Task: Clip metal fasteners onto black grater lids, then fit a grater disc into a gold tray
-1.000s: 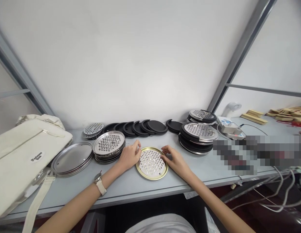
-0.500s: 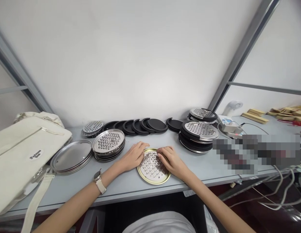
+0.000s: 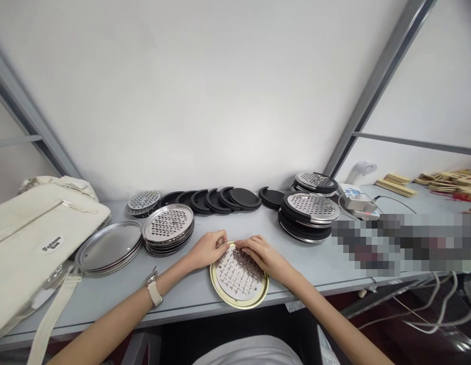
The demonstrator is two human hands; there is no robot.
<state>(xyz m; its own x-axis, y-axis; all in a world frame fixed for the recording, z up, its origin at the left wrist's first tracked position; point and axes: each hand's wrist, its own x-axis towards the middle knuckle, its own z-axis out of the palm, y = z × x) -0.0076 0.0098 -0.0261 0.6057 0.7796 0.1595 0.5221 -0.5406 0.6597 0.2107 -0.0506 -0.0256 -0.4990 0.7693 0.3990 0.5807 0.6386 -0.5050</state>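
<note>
A round metal grater plate (image 3: 239, 279) sits in a gold-coloured ring at the table's front edge. My left hand (image 3: 210, 249) pinches the ring's far left rim between thumb and curled fingers. From the far right, my right hand (image 3: 260, 253) grips the same rim, its fingers bent over the edge and partly covering the perforated face. Left of my hands stands a stack of grater plates (image 3: 170, 223), beside a pile of plain metal discs (image 3: 109, 246).
Black round holders (image 3: 245, 197) lie in a row along the wall. Assembled graters with black holders (image 3: 311, 205) are stacked on the right. A cream bag (image 3: 52, 243) occupies the left end. Farther right are a white device with cables (image 3: 357, 197) and wooden pieces (image 3: 397, 185).
The grater plate in its gold ring has come towards me and is tilted a little more. My left fingers have curled in at the rim, and both hands are closer together.
</note>
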